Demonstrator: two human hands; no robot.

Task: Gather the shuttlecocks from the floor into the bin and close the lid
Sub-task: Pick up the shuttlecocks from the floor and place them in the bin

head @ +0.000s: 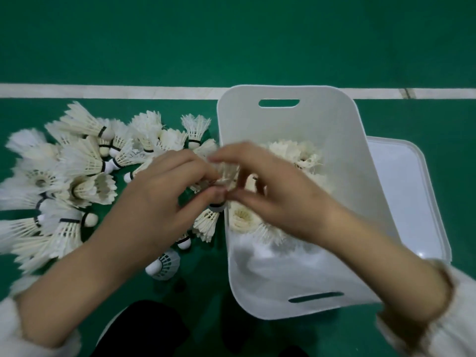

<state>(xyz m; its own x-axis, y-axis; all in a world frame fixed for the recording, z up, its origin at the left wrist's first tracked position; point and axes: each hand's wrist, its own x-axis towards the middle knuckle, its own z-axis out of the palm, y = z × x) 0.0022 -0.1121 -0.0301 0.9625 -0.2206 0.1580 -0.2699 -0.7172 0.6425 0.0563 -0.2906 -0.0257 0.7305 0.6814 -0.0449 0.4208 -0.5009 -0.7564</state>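
Several white feather shuttlecocks (77,181) lie heaped on the green floor left of the open white bin (288,284). More shuttlecocks (296,153) lie inside the bin. My left hand (159,202) and my right hand (270,191) meet over the bin's left rim. Between their curled fingers they hold a shuttlecock (226,176), its feathers partly hidden by the fingers. The white lid (401,197) lies flat on the floor to the right of the bin, partly under it.
A white court line (103,90) runs across the floor behind the pile and the bin. A synthetic shuttlecock (164,265) lies near my knees at the bottom middle. Bare green floor stretches beyond the line.
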